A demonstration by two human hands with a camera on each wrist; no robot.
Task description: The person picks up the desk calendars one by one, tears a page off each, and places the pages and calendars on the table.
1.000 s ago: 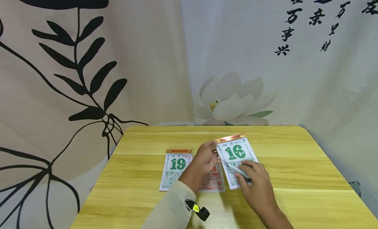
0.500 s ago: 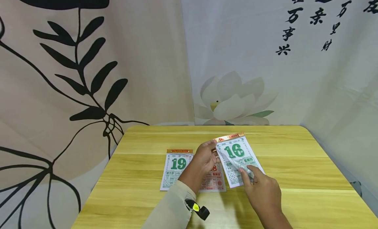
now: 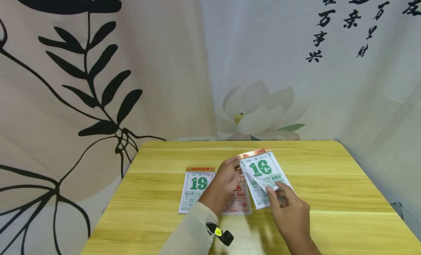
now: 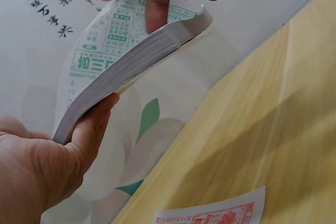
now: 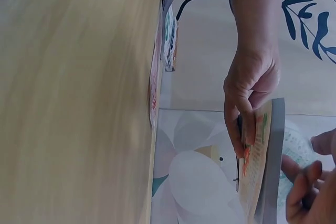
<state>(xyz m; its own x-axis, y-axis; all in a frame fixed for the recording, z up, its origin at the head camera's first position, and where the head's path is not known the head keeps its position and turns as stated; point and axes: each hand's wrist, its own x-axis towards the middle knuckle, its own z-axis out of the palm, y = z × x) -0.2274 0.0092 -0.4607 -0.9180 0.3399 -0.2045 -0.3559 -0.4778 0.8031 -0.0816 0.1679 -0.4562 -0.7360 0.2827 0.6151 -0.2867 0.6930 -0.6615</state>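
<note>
A thick tear-off calendar [image 3: 263, 158] with a red-and-gold header strip and a green 16 is held tilted above the table. My left hand [image 3: 228, 177] grips it by its upper left edge, thumb in front and fingers behind. My right hand [image 3: 291, 213] pinches the lower left corner of the top page [image 3: 260, 171], which is lifted and folded up; another page with green print shows beneath. In the left wrist view the calendar's page edges [image 4: 128, 66] face me, with a right-hand finger touching the block between pages. The right wrist view has the calendar [image 5: 272, 156] edge-on.
On the wooden table [image 3: 148, 225] lies a calendar with a green 19 [image 3: 197, 185]. Beside it, partly under my left forearm, is a red-printed calendar [image 3: 241, 203]. A printed curtain [image 3: 171, 64] hangs behind the table's far edge.
My right hand has gone from fingers spread on the calendar's front to pinching the top page, whose lower left corner is now raised. My left hand keeps its grip.
</note>
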